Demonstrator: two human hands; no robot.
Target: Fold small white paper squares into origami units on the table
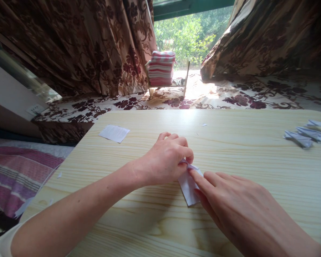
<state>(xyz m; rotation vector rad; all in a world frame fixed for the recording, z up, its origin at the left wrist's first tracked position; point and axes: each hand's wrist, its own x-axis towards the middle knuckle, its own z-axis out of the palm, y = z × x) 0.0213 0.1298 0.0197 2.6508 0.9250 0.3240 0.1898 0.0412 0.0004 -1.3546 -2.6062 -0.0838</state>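
Observation:
A small sheet of white paper [187, 191], partly folded at its far end, lies on the light wooden table [117, 217] between my hands. My left hand [169, 157] is closed, pinching the far folded end between thumb and forefinger. With its fingertips on the same fold, my right hand [224, 196] presses the paper from the right; its thumb is at the paper's right edge. My fingers hide part of the fold.
A flat piece of printed paper [114, 133] lies at the table's far left. Several folded paper pieces [301, 138] sit at the far right. Small paper scraps [59, 175] lie near the left edge. On the window ledge, a small rack [186, 78] holds stacked pink-and-white cloths [162, 67].

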